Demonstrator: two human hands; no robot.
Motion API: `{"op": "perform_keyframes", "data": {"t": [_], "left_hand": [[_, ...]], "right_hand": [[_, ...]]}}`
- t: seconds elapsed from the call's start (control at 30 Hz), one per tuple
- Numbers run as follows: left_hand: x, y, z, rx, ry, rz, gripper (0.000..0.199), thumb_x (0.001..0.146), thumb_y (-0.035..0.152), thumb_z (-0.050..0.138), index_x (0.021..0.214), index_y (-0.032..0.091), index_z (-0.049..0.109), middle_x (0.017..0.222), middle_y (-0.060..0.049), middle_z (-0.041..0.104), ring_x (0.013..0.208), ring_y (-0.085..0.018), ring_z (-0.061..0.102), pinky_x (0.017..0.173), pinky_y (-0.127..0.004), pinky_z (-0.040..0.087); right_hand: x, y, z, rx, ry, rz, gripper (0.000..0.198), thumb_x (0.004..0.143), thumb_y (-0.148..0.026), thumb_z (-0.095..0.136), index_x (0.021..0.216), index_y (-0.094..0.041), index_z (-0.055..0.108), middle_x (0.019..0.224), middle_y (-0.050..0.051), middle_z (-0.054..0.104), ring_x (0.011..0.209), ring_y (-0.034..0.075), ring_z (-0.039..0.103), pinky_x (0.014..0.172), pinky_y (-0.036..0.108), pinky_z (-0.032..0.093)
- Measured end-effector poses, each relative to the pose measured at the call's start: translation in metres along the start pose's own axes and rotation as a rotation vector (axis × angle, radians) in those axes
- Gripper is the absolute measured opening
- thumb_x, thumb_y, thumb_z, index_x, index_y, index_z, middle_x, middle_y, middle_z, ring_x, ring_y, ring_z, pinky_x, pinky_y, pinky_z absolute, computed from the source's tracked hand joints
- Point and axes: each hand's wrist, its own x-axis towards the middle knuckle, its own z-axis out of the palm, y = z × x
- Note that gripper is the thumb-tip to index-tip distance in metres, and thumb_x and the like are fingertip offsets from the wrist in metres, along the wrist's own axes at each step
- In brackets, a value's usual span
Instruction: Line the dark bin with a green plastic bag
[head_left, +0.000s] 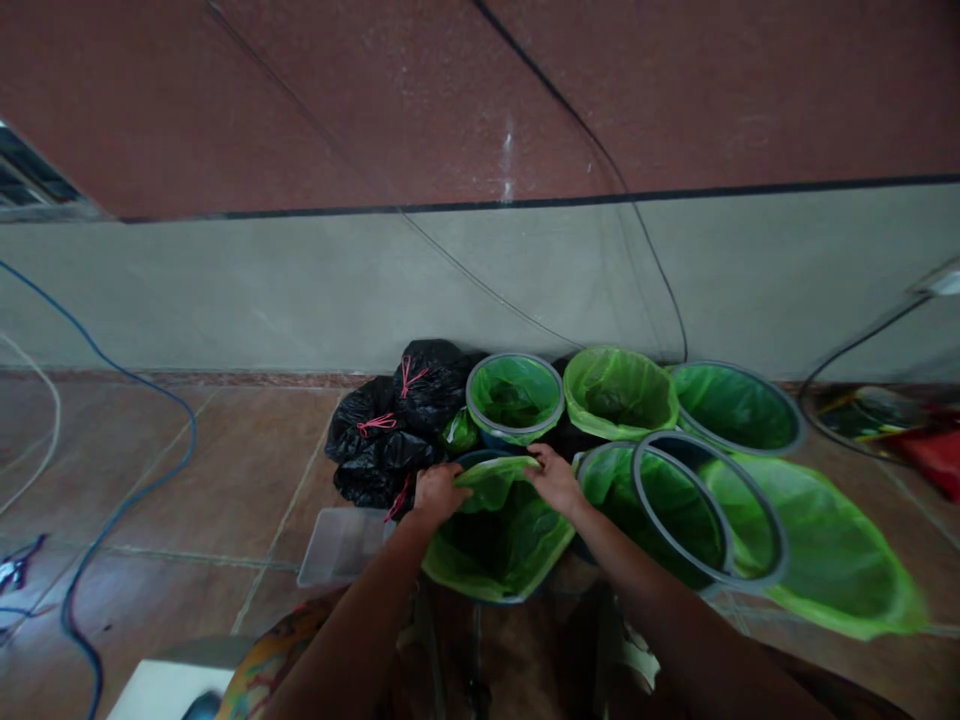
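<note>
A green plastic bag (491, 575) lines a bin right in front of me, its mouth spread wide. My left hand (441, 490) is closed on the far left part of the bag's edge, fingers curled over it. On the far right part of that edge, my right hand (556, 480) pinches the plastic. The bag hides most of the bin; a bit of dark blue rim (474, 458) shows behind it. Just beyond my hands stands another green-lined bin with a grey ring (555, 415) around its top.
Tied black bags (431, 385) with pink string are heaped at the left, beside a clear plastic box (337, 545). More green-lined bins (619, 400) stand right, with a loose grey ring (780, 550) lying across one. A blue hose (135, 500) crosses the tiles; cables hang down the wall (300, 290).
</note>
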Motion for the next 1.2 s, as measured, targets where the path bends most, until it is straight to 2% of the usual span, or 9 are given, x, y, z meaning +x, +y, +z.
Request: {"op": "perform_keyframes", "data": {"t": [0.07, 0.13, 0.23, 0.4, 0.63, 0.73, 0.93, 1.03, 1.2], "left_hand": [[0.004, -0.002, 0.001, -0.172, 0.021, -0.042, 0.016, 0.078, 0.029, 0.067, 0.089, 0.021, 0.074, 0.094, -0.006, 0.074, 0.094, -0.021, 0.066, 0.083, -0.030, 0.044], [0.009, -0.006, 0.004, -0.280, 0.044, -0.078, 0.013, 0.081, 0.026, 0.063, 0.084, 0.019, 0.074, 0.086, -0.005, 0.073, 0.087, -0.018, 0.066, 0.079, -0.027, 0.044], [0.018, -0.013, 0.009, -0.369, 0.070, -0.118, 0.016, 0.080, 0.019, 0.060, 0.088, 0.016, 0.073, 0.085, -0.005, 0.073, 0.081, -0.015, 0.064, 0.073, -0.023, 0.044], [0.032, -0.025, 0.016, -0.559, 0.038, -0.132, 0.031, 0.068, 0.006, 0.063, 0.096, 0.015, 0.073, 0.086, -0.002, 0.074, 0.078, -0.013, 0.065, 0.071, -0.021, 0.047], [0.040, -0.033, 0.016, -0.815, -0.009, -0.117, 0.019, 0.070, 0.031, 0.070, 0.079, 0.015, 0.074, 0.074, -0.003, 0.073, 0.069, -0.016, 0.065, 0.065, -0.024, 0.049], [0.045, -0.033, 0.018, -0.934, 0.030, -0.148, 0.024, 0.072, 0.036, 0.068, 0.079, 0.014, 0.074, 0.073, -0.004, 0.072, 0.068, -0.015, 0.064, 0.063, -0.024, 0.049], [0.059, -0.034, 0.034, -1.088, 0.114, -0.267, 0.022, 0.067, 0.028, 0.070, 0.082, 0.012, 0.074, 0.076, -0.004, 0.073, 0.071, -0.015, 0.066, 0.068, -0.026, 0.051], [0.065, -0.037, 0.038, -1.153, 0.125, -0.352, 0.030, 0.063, 0.025, 0.072, 0.090, 0.012, 0.073, 0.078, -0.005, 0.073, 0.073, -0.017, 0.067, 0.070, -0.027, 0.052], [0.072, -0.042, 0.036, -1.263, -0.002, -0.454, 0.048, 0.064, 0.025, 0.072, 0.110, 0.012, 0.069, 0.078, -0.005, 0.074, 0.070, -0.018, 0.069, 0.069, -0.032, 0.056]], "right_hand": [[0.001, -0.005, -0.003, -0.059, -0.063, -0.016, 0.039, 0.075, -0.023, 0.065, 0.114, -0.020, 0.066, 0.100, 0.005, 0.073, 0.086, 0.017, 0.066, 0.078, 0.027, 0.047], [0.002, -0.010, -0.007, -0.147, -0.129, -0.008, 0.026, 0.079, -0.025, 0.064, 0.104, -0.019, 0.070, 0.094, 0.004, 0.073, 0.083, 0.017, 0.065, 0.075, 0.026, 0.046], [0.005, -0.016, -0.011, -0.259, -0.187, 0.030, 0.018, 0.085, -0.027, 0.058, 0.089, -0.019, 0.073, 0.078, 0.002, 0.071, 0.072, 0.015, 0.063, 0.065, 0.024, 0.041], [0.013, -0.022, -0.008, -0.413, -0.195, 0.022, 0.015, 0.083, -0.028, 0.062, 0.081, -0.019, 0.074, 0.072, 0.002, 0.069, 0.069, 0.015, 0.060, 0.062, 0.024, 0.035], [0.028, -0.023, -0.008, -0.228, -0.271, -0.008, 0.026, 0.084, -0.036, 0.056, 0.069, -0.018, 0.069, 0.056, -0.003, 0.056, 0.057, 0.012, 0.051, 0.055, 0.023, 0.032], [0.035, -0.020, -0.006, -0.271, -0.234, 0.002, 0.033, 0.086, -0.036, 0.052, 0.061, -0.019, 0.064, 0.051, -0.003, 0.051, 0.053, 0.011, 0.046, 0.052, 0.023, 0.029], [0.048, -0.014, 0.006, -0.449, -0.201, -0.005, 0.034, 0.089, -0.038, 0.052, 0.065, -0.020, 0.066, 0.058, -0.001, 0.057, 0.057, 0.012, 0.050, 0.055, 0.024, 0.029], [0.052, -0.007, 0.011, -0.375, -0.218, 0.041, 0.035, 0.087, -0.041, 0.053, 0.063, -0.020, 0.067, 0.055, -0.001, 0.057, 0.056, 0.012, 0.051, 0.053, 0.024, 0.029], [0.056, 0.011, 0.021, 0.033, -0.149, 0.191, 0.031, 0.077, -0.044, 0.062, 0.068, -0.017, 0.072, 0.056, -0.001, 0.062, 0.055, 0.013, 0.056, 0.052, 0.023, 0.037]]}}
